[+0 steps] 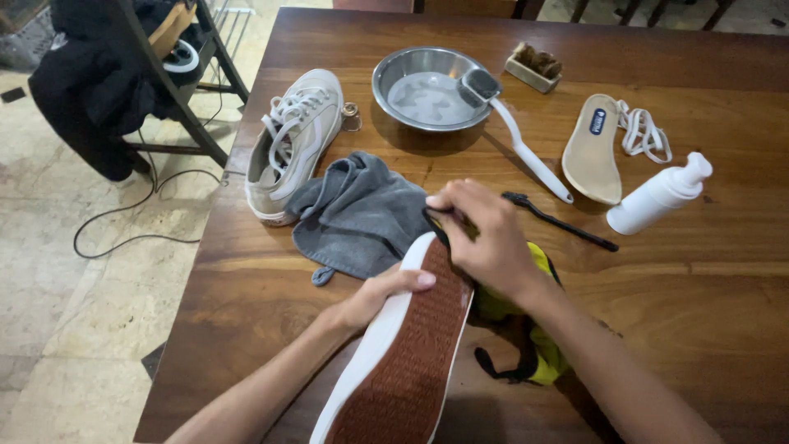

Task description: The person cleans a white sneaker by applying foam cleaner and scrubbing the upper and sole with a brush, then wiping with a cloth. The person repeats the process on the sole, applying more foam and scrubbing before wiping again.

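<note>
**A:** What do you have at the fingers?

**B:** My right hand [491,238] is curled narrow, fingertips pinched on something dark at the toe end of the upturned shoe [403,353]; I cannot tell what that dark piece is. My left hand [374,298] grips the shoe's white side edge, thumb laid over the rim, fingers hidden underneath.

**A:** And the shoe itself?

**B:** Sole up, brown tread with a white edge, slanting from the near table edge toward the middle of the wooden table [707,296]. Its toe touches a grey cloth [357,215]. A yellow and black item [534,329] lies under my right wrist.

**A:** Further out?

**B:** Left of the cloth, the second shoe [293,140] stands upright, laced. Beyond it, a metal bowl [427,89] with a white long-handled brush [526,152] resting on its rim. A thin black brush [559,220] lies just right of my hand, then an insole [593,152], white laces [645,131] and a white pump bottle [657,196] on its side.
</note>
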